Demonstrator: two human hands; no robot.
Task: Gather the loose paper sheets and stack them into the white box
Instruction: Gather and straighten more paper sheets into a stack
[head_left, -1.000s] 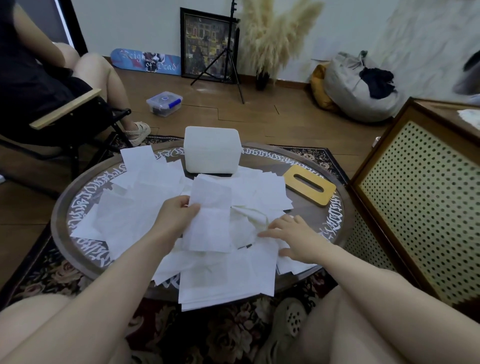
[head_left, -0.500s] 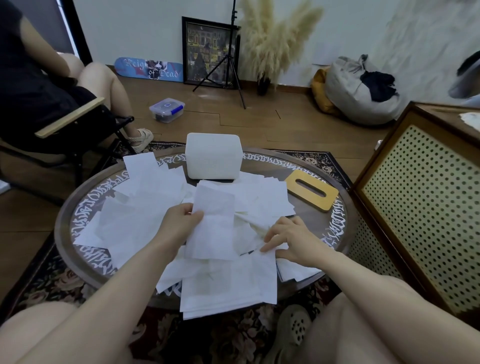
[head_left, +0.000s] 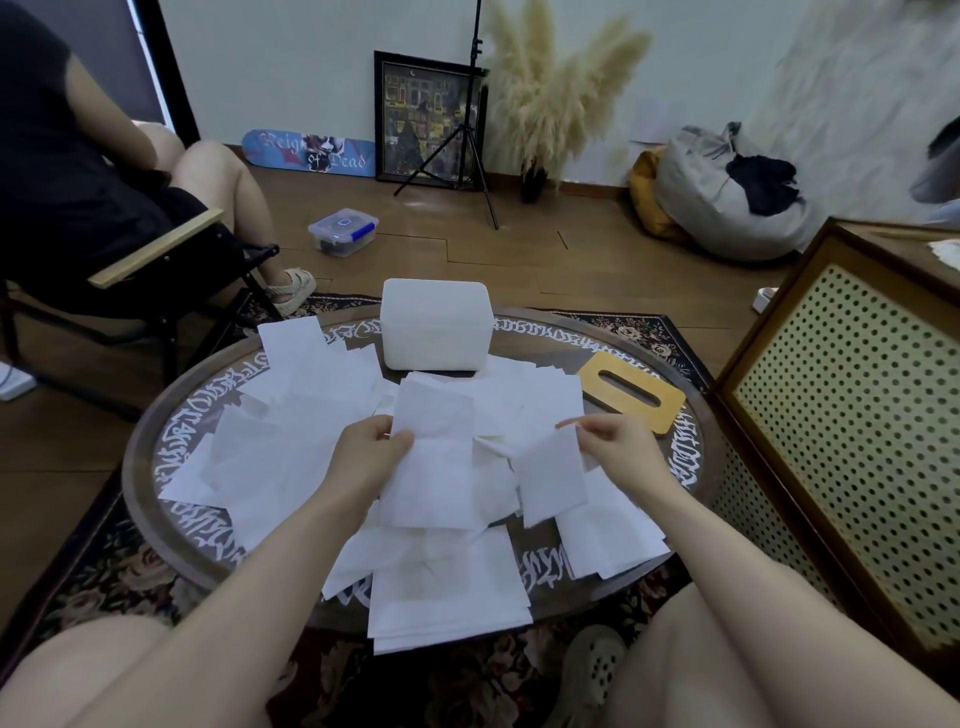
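Several loose white paper sheets (head_left: 291, 457) lie scattered over a round table (head_left: 156, 415). The white box (head_left: 435, 332) stands at the table's far side, its top towards me. My left hand (head_left: 363, 457) grips a small bundle of sheets (head_left: 434, 462) by its left edge, held above the pile. My right hand (head_left: 618, 441) pinches the top corner of a single sheet (head_left: 550, 478), lifted off the pile to the right of the bundle.
A wooden lid with a slot (head_left: 631, 397) lies on the table right of the box. A perforated cabinet (head_left: 852, 415) stands close on the right. A person sits in a chair (head_left: 150, 260) at the left. A stack of sheets (head_left: 447, 597) overhangs the near edge.
My right hand has risen from the pile with one sheet pinched in its fingers. My left hand keeps its bundle in about the same place.
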